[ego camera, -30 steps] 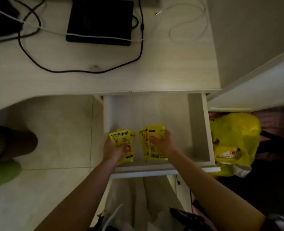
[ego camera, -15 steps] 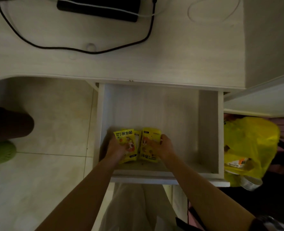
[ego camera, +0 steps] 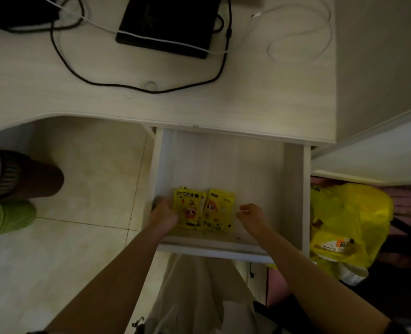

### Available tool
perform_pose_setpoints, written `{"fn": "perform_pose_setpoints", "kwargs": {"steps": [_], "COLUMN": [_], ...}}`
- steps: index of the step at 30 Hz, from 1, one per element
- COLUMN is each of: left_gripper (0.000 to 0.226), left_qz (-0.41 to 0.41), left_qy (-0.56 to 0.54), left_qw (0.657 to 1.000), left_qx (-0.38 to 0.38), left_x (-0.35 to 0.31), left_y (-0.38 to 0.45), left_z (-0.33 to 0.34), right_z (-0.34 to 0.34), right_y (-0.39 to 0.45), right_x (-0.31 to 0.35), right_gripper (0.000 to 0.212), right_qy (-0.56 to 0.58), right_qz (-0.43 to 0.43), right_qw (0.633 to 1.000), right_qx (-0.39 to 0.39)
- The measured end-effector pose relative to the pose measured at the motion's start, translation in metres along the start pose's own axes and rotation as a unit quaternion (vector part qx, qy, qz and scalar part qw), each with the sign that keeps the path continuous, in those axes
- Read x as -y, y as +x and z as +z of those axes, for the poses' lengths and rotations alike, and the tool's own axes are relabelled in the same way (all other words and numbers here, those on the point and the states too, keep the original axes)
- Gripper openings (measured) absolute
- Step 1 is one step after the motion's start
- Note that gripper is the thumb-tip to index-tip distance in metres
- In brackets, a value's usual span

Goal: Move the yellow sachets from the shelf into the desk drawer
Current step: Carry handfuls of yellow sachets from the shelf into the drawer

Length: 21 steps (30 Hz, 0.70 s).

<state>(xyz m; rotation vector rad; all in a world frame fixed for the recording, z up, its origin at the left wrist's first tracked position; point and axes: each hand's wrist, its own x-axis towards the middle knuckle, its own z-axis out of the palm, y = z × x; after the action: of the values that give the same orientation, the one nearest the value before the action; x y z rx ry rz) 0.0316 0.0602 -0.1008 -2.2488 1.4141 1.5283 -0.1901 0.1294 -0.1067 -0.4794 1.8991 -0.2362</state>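
Observation:
The white desk drawer (ego camera: 293, 189) stands pulled out below the desktop. Two small stacks of yellow sachets lie side by side on its floor near the front: a left stack (ego camera: 188, 208) and a right stack (ego camera: 220, 209). My left hand (ego camera: 164, 213) is inside the drawer and holds the left stack by its left edge. My right hand (ego camera: 251, 216) hovers just right of the right stack, apart from it, fingers loosely curled and holding nothing.
On the desktop (ego camera: 259, 97) lie a black flat device (ego camera: 168, 25) and looping black and white cables. A yellow plastic bag (ego camera: 349, 220) sits right of the drawer under a white shelf board (ego camera: 380, 153). Someone's foot in a green slipper (ego camera: 7, 218) stands at left.
Both stacks have been lowered onto the drawer floor. My right hand has let go of its stack and drawn off to the right; my left hand stays on its stack.

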Motion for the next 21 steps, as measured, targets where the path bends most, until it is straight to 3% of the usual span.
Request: {"fn": "perform_pose_setpoints", "kwargs": {"steps": [6,11,16,21], "left_gripper": [0.040,0.029,0.021,0.022], "left_qz": [0.069,0.078,0.073,0.071], "left_qy": [-0.007,-0.034,-0.094,-0.082], "left_qw": [0.997,0.993,0.983,0.973], "left_qx": [-0.034,-0.084,-0.136,-0.203], "left_x": [-0.002,0.015,0.043,0.092], "left_y": [-0.047,-0.075,-0.100,-0.125], "left_z": [-0.021,-0.045,-0.075,-0.106], "right_z": [-0.010,0.011,0.052,0.105], "right_y": [-0.039,-0.076,-0.108,-0.146], "right_x": [0.020,0.051,0.083,0.110], "right_gripper": [0.033,0.030,0.030,0.030], "right_qy": [-0.079,-0.167,-0.258,-0.340], "right_qz": [-0.076,-0.151,-0.243,-0.336], "right_qw": [0.994,0.974,0.934,0.877], "right_qx": [0.006,0.038,0.039,0.050]}}
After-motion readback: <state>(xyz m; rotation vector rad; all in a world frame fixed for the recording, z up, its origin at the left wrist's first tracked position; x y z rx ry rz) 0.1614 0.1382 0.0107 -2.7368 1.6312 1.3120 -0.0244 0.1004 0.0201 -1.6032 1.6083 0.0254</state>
